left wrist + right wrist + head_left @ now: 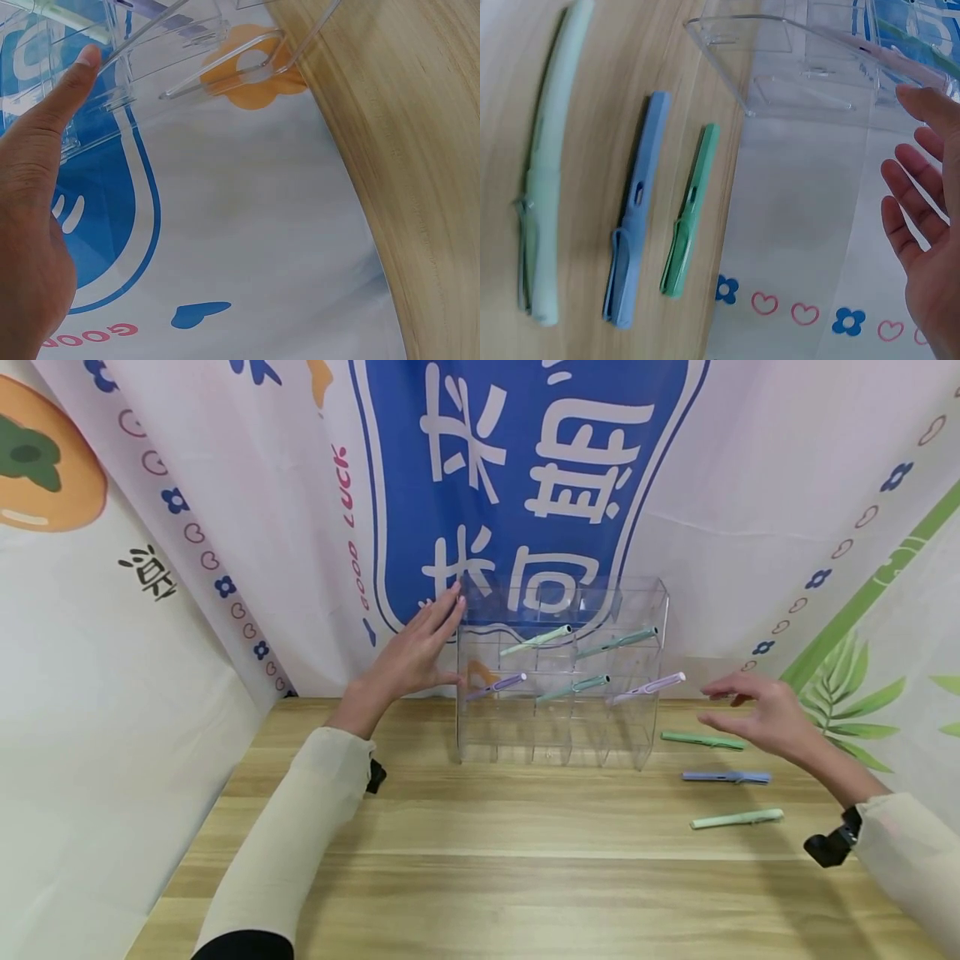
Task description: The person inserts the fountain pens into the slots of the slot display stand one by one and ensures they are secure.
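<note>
A clear acrylic pen rack stands at the back of the table with several pens lying tilted in its compartments. Among them are a light green pen, a dark purple pen and a lilac pen at the right. My left hand rests against the rack's left side, fingers extended and thumb at its front edge. Just right of the rack, my right hand hovers near the lilac pen's end with nothing in its loosely bent fingers. In the right wrist view that hand shows an uncovered palm.
On the table right of the rack lie a green pen, a blue pen and a pale green pen, roughly parallel. A printed curtain hangs right behind the rack along the table's back edge.
</note>
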Action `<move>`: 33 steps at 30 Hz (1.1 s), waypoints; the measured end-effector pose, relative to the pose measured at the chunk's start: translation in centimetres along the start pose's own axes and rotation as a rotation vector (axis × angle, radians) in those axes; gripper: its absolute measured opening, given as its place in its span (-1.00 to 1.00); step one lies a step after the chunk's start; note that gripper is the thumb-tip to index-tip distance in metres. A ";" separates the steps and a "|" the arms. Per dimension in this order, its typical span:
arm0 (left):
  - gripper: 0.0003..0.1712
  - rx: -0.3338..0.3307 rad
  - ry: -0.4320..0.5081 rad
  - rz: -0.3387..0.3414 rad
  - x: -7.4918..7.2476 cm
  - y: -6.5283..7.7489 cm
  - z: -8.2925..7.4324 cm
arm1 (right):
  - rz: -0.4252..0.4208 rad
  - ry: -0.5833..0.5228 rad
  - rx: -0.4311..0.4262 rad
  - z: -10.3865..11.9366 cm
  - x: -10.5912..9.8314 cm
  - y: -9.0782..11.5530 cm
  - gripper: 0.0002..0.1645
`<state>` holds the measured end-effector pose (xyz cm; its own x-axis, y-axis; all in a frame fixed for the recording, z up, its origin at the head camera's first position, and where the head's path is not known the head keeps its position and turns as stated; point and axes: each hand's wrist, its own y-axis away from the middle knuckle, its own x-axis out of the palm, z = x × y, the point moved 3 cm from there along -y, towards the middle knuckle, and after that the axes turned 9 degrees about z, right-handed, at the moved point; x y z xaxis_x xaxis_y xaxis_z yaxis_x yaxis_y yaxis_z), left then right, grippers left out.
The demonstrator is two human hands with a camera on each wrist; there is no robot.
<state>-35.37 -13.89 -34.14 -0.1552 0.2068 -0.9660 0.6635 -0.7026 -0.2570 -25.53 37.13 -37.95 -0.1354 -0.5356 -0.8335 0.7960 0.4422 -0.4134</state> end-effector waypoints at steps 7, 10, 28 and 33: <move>0.55 -0.014 -0.009 0.017 0.2 0.1 0.1 | 0.074 0.038 0.014 -0.4 -0.3 1.7 -0.55; 0.55 -0.025 -0.006 0.028 0.2 0.1 0.1 | 0.094 0.028 0.009 -0.7 -0.2 2.5 -0.56; 0.54 -0.019 -0.014 0.018 0.1 0.1 0.0 | 0.287 -0.077 0.001 -2.6 1.1 7.2 -0.53; 0.54 -0.016 -0.011 0.011 0.0 0.0 -0.1 | 0.321 -0.120 0.001 -3.1 1.4 8.2 -0.58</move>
<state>-35.29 -13.87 -34.15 -0.1561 0.1917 -0.9690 0.6767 -0.6939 -0.2463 -21.00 42.20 -43.62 0.1922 -0.4499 -0.8721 0.7875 0.6010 -0.1366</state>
